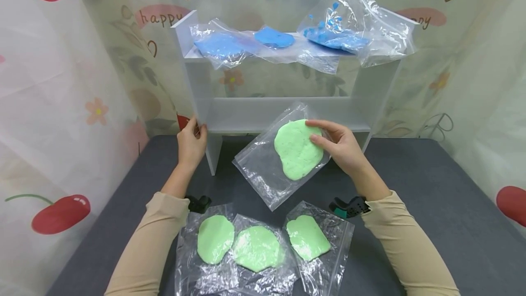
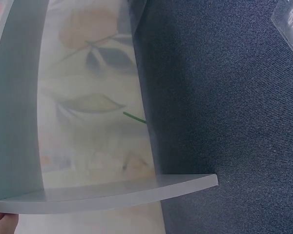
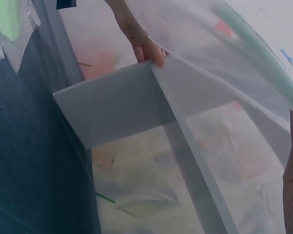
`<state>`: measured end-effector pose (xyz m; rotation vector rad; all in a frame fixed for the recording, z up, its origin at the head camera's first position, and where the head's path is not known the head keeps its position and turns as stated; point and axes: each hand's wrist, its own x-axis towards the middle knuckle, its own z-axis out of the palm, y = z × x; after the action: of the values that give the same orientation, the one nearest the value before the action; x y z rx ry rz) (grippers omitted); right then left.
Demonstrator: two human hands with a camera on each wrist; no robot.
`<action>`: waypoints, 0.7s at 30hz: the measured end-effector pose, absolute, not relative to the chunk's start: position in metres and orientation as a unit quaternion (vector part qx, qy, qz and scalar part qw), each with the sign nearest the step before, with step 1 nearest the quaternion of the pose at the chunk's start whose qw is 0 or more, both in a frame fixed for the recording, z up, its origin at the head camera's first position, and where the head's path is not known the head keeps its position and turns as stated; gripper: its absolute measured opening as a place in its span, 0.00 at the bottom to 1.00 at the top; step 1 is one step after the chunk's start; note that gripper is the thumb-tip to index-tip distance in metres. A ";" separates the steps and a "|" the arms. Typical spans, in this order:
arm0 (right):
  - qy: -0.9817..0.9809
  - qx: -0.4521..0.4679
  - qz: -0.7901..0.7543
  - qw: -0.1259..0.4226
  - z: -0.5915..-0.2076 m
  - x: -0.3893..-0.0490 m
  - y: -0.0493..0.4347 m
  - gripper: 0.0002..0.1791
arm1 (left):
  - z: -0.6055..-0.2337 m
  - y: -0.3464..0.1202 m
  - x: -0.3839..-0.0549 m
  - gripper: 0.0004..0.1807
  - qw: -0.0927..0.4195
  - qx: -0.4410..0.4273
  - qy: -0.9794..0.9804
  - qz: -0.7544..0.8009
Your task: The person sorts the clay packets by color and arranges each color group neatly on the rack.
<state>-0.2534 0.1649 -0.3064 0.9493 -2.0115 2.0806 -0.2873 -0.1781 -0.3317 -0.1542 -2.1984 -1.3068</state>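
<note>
My right hand (image 1: 341, 145) pinches a clear zip bag (image 1: 259, 168) by its upper right side, thumb in front. Inside the bag lies a flattened piece of light green clay (image 1: 297, 150). The bag hangs tilted before the lower board of a white shelf (image 1: 283, 108). My left hand (image 1: 192, 143) grips the edge of the shelf's left side panel, around the height of the lower board. In the right wrist view, the left hand's fingers (image 3: 154, 53) lie over the panel's edge, and part of the bag crosses the upper right.
On the shelf's top board lie clear bags with blue clay (image 1: 222, 44), one holding crumbs (image 1: 333, 22). Nearer me on the dark table (image 1: 411, 186) are 3 bagged green clay pieces (image 1: 215, 239). A printed curtain (image 1: 53, 104) surrounds the table.
</note>
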 end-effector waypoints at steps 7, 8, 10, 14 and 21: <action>-0.647 0.276 0.708 0.061 -0.303 -0.261 0.151 0.19 | -0.332 -0.178 -0.288 0.19 0.289 -0.057 -0.820 -0.490; -0.643 0.269 0.715 0.062 -0.302 -0.262 0.149 0.19 | -0.332 -0.178 -0.288 0.19 0.290 -0.057 -0.820 -0.490; -0.636 0.258 0.725 0.065 -0.301 -0.265 0.143 0.18 | -0.332 -0.178 -0.288 0.19 0.291 -0.057 -0.819 -0.491; -0.621 0.235 0.745 0.069 -0.298 -0.269 0.133 0.18 | -0.332 -0.177 -0.287 0.19 0.295 -0.057 -0.816 -0.493; -0.596 0.172 0.778 0.102 -0.296 -0.274 0.117 0.20 | -0.333 -0.177 -0.288 0.19 0.296 -0.057 -0.816 -0.493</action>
<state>-0.2740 0.1167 -0.2955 0.5076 -1.7582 2.2972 -0.2880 -0.1773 -0.3331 -0.1523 -2.1711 -1.3105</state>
